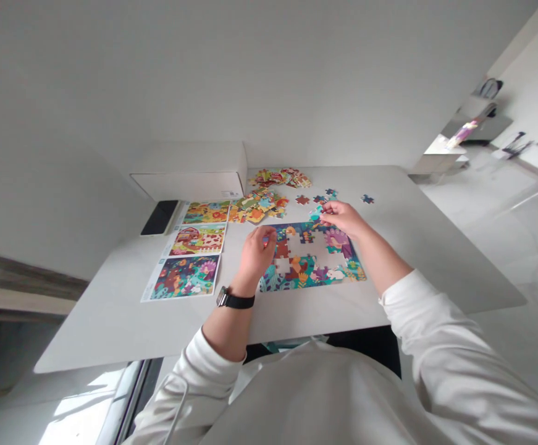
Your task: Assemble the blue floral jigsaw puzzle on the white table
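A partly assembled colourful jigsaw puzzle lies on the white table in front of me, with several gaps in its middle. My left hand, with a black watch on the wrist, rests with curled fingers on the puzzle's left edge; what it pinches, if anything, is hidden. At the puzzle's upper edge, my right hand pinches a teal puzzle piece.
Loose puzzle pieces are heaped beyond the puzzle, with another heap further back and a few single pieces to the right. A reference sheet with three pictures lies left. A black phone and a white box sit at the back left.
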Available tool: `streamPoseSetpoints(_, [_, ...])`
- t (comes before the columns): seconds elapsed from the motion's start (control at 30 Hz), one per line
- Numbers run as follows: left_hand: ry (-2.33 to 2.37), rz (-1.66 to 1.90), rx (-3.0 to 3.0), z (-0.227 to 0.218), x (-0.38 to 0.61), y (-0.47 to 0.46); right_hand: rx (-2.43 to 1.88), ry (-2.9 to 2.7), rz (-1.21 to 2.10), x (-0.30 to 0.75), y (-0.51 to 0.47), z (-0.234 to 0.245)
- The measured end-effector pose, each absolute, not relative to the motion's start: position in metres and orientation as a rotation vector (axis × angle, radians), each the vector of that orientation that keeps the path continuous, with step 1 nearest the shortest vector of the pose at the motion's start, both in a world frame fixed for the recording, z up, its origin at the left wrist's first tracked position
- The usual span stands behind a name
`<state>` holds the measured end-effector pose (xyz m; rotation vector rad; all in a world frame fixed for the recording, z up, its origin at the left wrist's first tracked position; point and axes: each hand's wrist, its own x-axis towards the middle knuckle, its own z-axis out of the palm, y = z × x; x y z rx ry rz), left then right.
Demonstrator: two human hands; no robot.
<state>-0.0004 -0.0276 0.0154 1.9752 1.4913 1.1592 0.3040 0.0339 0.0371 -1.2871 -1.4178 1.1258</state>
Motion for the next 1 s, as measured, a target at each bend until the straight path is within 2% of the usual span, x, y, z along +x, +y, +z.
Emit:
streamPoseSetpoints(0.17, [1.444,1.076,1.928,0.017,0.010,-0.036,-1.239,-1.215,1.246,0.317,-0.015,0.026])
streamPoseSetpoints(0.37, [1.448,0.826,1.876,0.014,0.020,-0.042,-1.262,-1.059,1.321,0.320,-0.026,0.005])
streamPoseSetpoints(1.0, [1.429,0.866,2.009,0.008,0.017,-0.040,-1.250,-1.060,1.235,0.319,-0.025,0.004])
